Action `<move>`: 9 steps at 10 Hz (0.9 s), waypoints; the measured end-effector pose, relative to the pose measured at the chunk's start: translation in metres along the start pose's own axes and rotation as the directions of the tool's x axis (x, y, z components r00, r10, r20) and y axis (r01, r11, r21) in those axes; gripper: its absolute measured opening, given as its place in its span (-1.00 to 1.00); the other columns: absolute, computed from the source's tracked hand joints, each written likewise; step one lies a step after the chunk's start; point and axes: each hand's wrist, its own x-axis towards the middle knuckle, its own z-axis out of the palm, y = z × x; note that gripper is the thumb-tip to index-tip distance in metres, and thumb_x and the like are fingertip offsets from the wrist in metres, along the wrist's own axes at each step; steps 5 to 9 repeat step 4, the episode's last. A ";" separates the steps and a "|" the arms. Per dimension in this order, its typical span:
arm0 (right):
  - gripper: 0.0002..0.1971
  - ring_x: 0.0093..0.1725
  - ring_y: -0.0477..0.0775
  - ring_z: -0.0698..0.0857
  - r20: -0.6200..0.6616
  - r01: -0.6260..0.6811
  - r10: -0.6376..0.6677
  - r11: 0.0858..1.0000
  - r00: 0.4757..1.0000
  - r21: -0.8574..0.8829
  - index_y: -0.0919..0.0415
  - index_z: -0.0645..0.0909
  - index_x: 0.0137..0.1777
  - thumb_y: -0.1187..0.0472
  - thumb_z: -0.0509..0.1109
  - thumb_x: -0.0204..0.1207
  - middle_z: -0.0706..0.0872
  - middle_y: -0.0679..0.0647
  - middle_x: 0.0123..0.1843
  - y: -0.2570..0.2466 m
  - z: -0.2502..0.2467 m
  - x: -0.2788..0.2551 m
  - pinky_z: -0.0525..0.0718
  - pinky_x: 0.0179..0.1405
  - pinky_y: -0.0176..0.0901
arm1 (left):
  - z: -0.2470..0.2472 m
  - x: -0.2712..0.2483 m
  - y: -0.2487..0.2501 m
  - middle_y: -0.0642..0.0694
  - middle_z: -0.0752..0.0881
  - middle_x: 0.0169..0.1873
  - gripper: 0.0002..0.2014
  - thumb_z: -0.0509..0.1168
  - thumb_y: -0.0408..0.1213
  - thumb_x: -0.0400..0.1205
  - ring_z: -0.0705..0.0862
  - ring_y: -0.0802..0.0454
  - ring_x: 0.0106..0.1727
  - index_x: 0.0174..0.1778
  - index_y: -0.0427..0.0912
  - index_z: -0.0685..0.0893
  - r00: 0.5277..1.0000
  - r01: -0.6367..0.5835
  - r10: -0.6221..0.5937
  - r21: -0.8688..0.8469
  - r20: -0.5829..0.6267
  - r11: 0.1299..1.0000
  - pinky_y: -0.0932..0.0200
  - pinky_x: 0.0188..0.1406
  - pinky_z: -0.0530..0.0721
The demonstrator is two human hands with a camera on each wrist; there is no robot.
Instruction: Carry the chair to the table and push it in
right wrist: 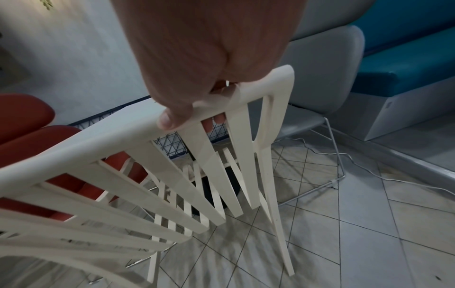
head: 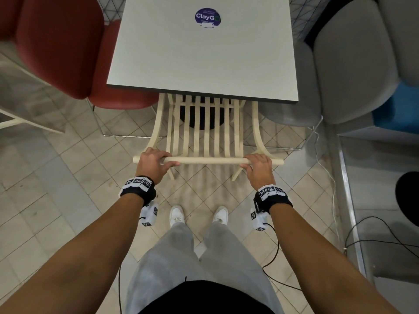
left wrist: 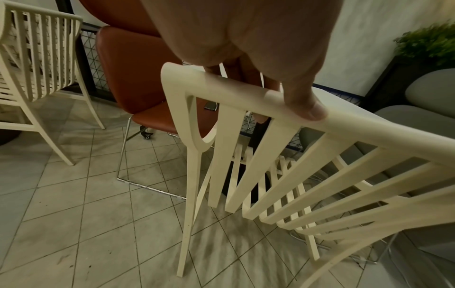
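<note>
Left hand (head: 152, 163) and right hand (head: 257, 165): both clamped round the top rail of the cream slatted chair (head: 207, 132). Chair: seat front is already tucked beneath the desk (head: 204, 64); backrest is left standing clear. Remaining, as judged: final push inward.

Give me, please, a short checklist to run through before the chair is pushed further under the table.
1. Left hand grips the chair top rail: ok.
2. Right hand grips the same rail: ok.
3. Chair centred on the table edge: ok.
4. Red chair clear of the armrest: ok, close.
5. White cable clear of the chair legs: cannot tell.
6. Seat clears the table base: cannot tell.
</note>
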 end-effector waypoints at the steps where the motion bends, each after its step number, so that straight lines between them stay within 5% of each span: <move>1: -0.72 0.15 0.20 0.60 0.016 -0.014 0.013 1.000 1.000 0.009 0.13 0.70 0.18 0.01 0.45 0.56 0.76 0.07 0.06 -0.001 -0.003 0.001 0.41 0.37 0.09 | -0.003 -0.004 0.002 0.03 0.84 -0.18 -0.52 0.44 0.30 0.40 0.65 -0.02 -0.02 -0.04 -0.03 0.84 1.000 -0.007 0.007 0.015 -0.025 1.000 -0.03 0.10 0.66; 3: -0.69 0.24 0.13 0.57 0.013 -0.036 0.034 0.992 0.999 0.123 0.10 0.67 0.23 0.05 0.48 0.53 0.72 0.04 0.16 -0.005 -0.009 -0.001 0.44 0.45 0.08 | -0.002 -0.013 -0.001 0.03 0.84 0.03 -0.53 0.28 0.27 0.57 0.73 -0.03 0.11 0.15 -0.01 0.79 0.999 -0.040 0.042 0.052 -0.027 0.998 -0.09 0.33 0.61; 4: -0.73 0.30 0.05 0.53 -0.143 -0.033 0.067 0.974 0.988 0.225 0.15 0.68 0.21 0.18 0.48 0.51 0.67 0.03 0.21 -0.005 -0.017 -0.019 0.43 0.48 -0.07 | 0.003 -0.037 -0.013 -0.06 0.72 0.34 -0.59 0.34 0.00 0.63 0.63 -0.07 0.42 0.36 -0.07 0.69 0.985 -0.050 0.052 0.018 -0.164 0.999 -0.12 0.54 0.52; 9: -0.73 0.30 0.05 0.53 -0.143 -0.033 0.067 0.974 0.988 0.225 0.15 0.68 0.21 0.18 0.48 0.51 0.67 0.03 0.21 -0.005 -0.017 -0.019 0.43 0.48 -0.07 | 0.003 -0.037 -0.013 -0.06 0.72 0.34 -0.59 0.34 0.00 0.63 0.63 -0.07 0.42 0.36 -0.07 0.69 0.985 -0.050 0.052 0.018 -0.164 0.999 -0.12 0.54 0.52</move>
